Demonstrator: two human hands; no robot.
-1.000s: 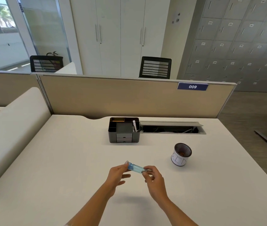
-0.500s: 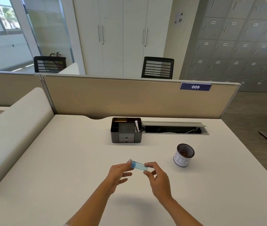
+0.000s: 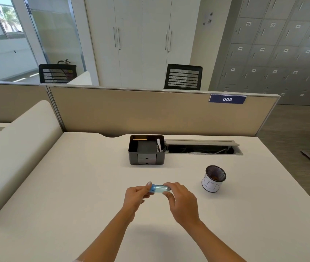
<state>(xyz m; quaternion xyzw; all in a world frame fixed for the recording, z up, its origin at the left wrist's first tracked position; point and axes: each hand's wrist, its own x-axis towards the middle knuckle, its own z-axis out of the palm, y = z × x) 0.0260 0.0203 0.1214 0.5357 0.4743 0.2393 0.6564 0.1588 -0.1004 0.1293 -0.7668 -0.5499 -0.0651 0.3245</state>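
Note:
A small clear blue oblong object (image 3: 159,188) is held level a little above the cream desk (image 3: 74,186). My left hand (image 3: 136,196) pinches its left end between thumb and fingers. My right hand (image 3: 182,200) pinches its right end with curled fingertips. What the blue object is cannot be told from here.
A black desk organiser (image 3: 146,152) with small drawers stands at the back centre. Right of it is an open cable trough (image 3: 201,148). A mesh pen cup (image 3: 213,178) with a white paper label stands to the right. A beige partition (image 3: 150,112) closes the far edge.
Both hands keep their hold on the blue object and have shifted slightly forward and closer together; the object now lies more level. The camera has tilted a little.

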